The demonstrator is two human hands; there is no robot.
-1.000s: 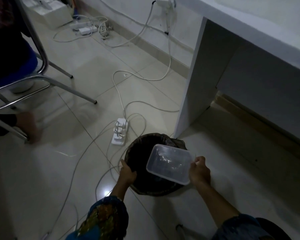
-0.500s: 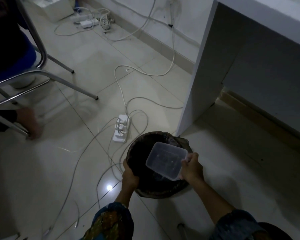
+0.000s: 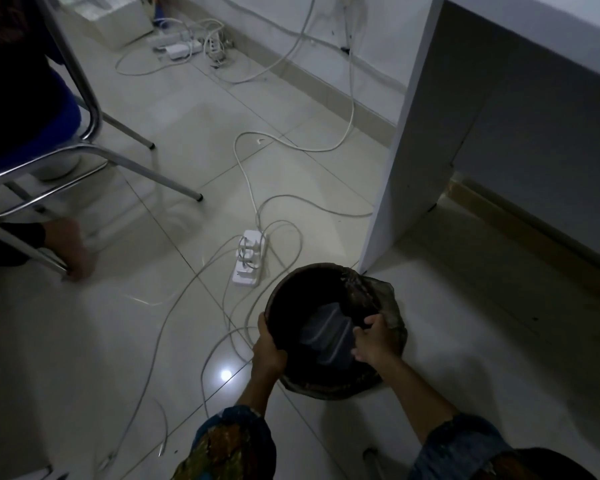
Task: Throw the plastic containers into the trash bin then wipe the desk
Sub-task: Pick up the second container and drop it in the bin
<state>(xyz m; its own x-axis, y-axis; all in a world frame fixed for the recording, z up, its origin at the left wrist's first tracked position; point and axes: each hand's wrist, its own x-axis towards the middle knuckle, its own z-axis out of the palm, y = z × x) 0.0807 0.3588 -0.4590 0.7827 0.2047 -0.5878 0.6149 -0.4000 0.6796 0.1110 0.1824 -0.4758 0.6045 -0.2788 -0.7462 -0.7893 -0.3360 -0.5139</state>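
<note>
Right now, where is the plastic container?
In the head view it sits inside the trash bin, low centre-right: plastic container, between the left hand and right hand.

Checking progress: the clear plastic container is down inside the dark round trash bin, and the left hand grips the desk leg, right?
Not quite. In the head view the left hand grips the dark round trash bin by its rim, not the desk leg. The clear plastic container is inside the bin.
</note>
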